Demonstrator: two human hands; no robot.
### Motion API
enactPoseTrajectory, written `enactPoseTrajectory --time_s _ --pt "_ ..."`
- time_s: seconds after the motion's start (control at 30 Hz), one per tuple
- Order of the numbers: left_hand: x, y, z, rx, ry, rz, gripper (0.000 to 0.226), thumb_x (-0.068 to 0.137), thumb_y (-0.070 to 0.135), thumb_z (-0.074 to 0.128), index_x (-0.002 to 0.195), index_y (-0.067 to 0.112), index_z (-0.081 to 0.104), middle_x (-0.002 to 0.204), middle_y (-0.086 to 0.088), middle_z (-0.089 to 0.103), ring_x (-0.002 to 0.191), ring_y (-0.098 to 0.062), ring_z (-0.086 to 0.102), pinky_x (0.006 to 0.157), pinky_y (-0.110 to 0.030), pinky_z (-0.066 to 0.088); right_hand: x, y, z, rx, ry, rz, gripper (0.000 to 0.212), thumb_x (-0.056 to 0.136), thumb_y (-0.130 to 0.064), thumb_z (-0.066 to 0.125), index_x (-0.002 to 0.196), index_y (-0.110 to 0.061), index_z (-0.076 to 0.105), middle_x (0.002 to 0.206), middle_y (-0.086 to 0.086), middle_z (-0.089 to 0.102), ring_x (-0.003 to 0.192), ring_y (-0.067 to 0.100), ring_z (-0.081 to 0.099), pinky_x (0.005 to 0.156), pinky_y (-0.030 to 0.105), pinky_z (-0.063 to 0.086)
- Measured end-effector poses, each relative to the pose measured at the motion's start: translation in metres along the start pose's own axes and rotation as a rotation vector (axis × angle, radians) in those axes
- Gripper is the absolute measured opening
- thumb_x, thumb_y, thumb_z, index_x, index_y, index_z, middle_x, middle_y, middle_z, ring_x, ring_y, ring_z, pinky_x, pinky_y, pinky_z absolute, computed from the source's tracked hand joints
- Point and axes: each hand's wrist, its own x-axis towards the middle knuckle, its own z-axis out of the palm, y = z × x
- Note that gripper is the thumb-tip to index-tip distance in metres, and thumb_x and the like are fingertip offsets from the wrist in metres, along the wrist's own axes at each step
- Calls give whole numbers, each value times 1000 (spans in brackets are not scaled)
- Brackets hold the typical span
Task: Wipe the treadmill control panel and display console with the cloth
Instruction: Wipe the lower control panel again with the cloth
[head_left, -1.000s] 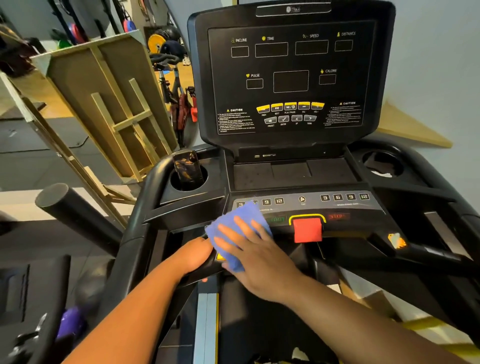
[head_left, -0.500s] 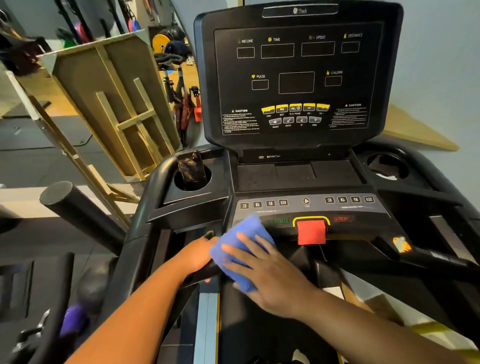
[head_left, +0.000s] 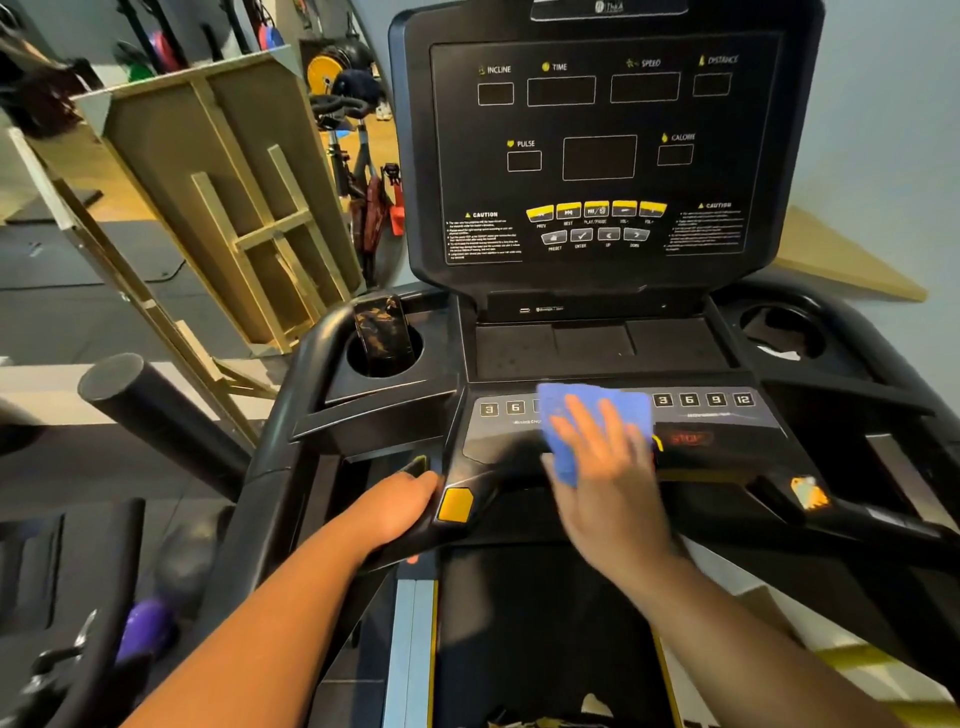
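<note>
A blue cloth (head_left: 571, 415) lies flat on the treadmill's grey control panel (head_left: 727, 426), pressed down by my right hand (head_left: 608, 478) with spread fingers; it covers the middle buttons and the red stop tab. My left hand (head_left: 400, 509) grips the left handlebar (head_left: 291, 415) next to a yellow pad (head_left: 455, 504). The black display console (head_left: 602, 156) rises behind, with dark readout windows and a row of yellow keys. My right hand is blurred by motion.
A phone (head_left: 382, 332) stands in the left cup holder; the right cup holder (head_left: 782, 332) holds a scrap of white. A wooden frame (head_left: 234, 208) leans at the left, an exercise bike (head_left: 358, 171) behind it. The treadmill belt (head_left: 540, 639) runs below.
My right hand has slid the cloth to the right and up, from the panel's left end over its middle. The left hand stays on the handlebar. The camera has moved closer.
</note>
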Motion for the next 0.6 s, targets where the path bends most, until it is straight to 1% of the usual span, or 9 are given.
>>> enactPoseTrajectory --time_s 0.07,0.13,0.2,0.3,0.37,0.43,0.5,0.53,0.6 --pt "4 -6 -1 -46 -11 0 28 111 28 34 86 28 47 122 -20 66 88 -21 59 69 -23 44 -10 36 -9 -50 31 142 47 100 -37 50 144 -20 51 157 4 41 147 33 32 115 58 30" --pt "4 -8 -1 -71 -26 -25 35 110 28 29 94 14 57 100 -17 73 86 -22 69 84 -30 51 -12 54 -15 -99 27 251 52 100 -34 55 148 -17 45 158 7 39 147 36 31 114 62 31" --pt "1 -8 -3 -59 -39 -18 51 109 33 26 101 0 65 86 -21 76 80 -28 77 85 -35 56 -5 42 -11 -130 25 220 53 101 -38 48 149 -16 45 156 8 41 145 40 32 113 61 31" --pt "3 -4 -2 -33 -30 -17 42 110 29 31 122 3 61 116 -25 71 99 -32 72 84 -33 53 11 0 2 -64 -19 -127 53 94 -44 49 143 -22 53 155 3 44 144 36 35 114 56 31" --pt "4 -4 0 17 -21 -7 43 111 28 32 136 -1 53 133 -29 60 108 -39 64 72 -31 50 14 -12 5 -66 -76 -285 51 94 -45 53 143 -29 51 159 -6 37 149 27 27 121 49 21" --pt "7 -6 0 110 -43 22 41 111 27 32 131 1 58 123 -27 62 102 -38 68 60 -20 48 13 5 -2 -12 -78 -326 49 97 -45 52 144 -32 50 160 -11 36 151 20 23 123 41 16" --pt "0 -3 -2 111 -45 37 37 111 27 32 112 9 65 101 -12 66 74 -19 73 55 -13 48 11 40 -12 30 -44 -282 46 98 -40 51 141 -26 55 155 -7 44 147 23 33 120 43 26" --pt "-1 -2 -3 81 -46 22 40 111 29 32 106 9 66 95 -9 68 66 -16 73 58 -14 51 9 65 -17 7 -30 -205 46 98 -38 48 142 -24 54 154 -4 45 146 26 35 117 48 32" --pt "-2 0 -3 43 -41 14 48 111 33 31 100 6 68 90 -14 71 67 -21 76 66 -26 56 2 114 -31 -74 -32 29 51 99 -42 35 146 -26 48 156 -1 42 147 29 32 113 54 35"
